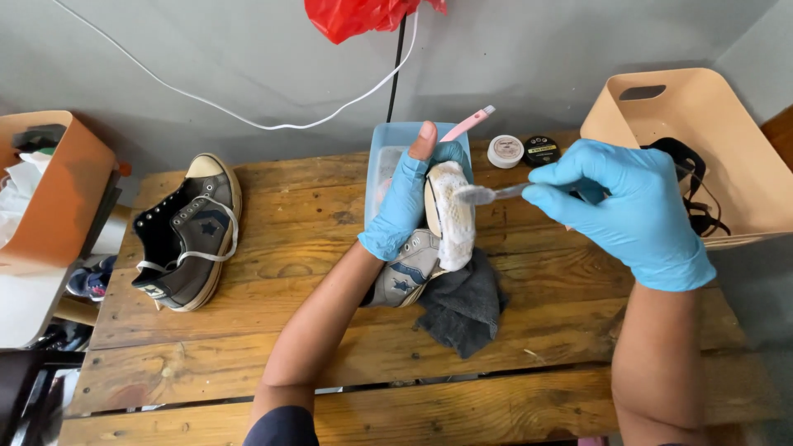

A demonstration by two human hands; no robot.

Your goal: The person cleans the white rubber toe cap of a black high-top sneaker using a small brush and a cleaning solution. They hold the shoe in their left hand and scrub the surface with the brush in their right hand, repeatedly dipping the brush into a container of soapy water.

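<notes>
Sneaker, grey canvas w/ white rubber sole (429,239), sits near mid-desk toward the far edge, tipped on its side, sole facing right and coated in white foam. Toe end up by the pale blue plastic tub (388,157), heel end resting on a dark grey cloth (462,306) on the wooden plank desk (330,355).

Left hand (409,202), blue glove, thumb tip poking thru a tear, is wrapped closed around the shoe's upper/toe, fingers curled over the top. Right hand (619,206), also blue-gloved, is closed on a small clear-handled brush (487,194), bristle end touching the foamy sole.

Handling, my read: shoe is light; canvas upper is soft and collapses if squeezed, sole is stiff. Soapy sole is prob slippery, so best hold is where the left hand is now, on the canvas upper, not the wet rubber. Glove + foam = less friction; needs a firm grip against brush pressure. Cloth underneath should stop the heel sliding.

Other stuff: matching dark grey sneaker w/ loose white lace (190,235) on the desk's left side, well apart. Pink-handled brush (467,124) rests in the tub. Two small round tins, one white (505,151), one black (541,150), at the far edge. Beige plastic bin (702,140) at the far right corner, orange bin (49,190) off the left edge.
</notes>
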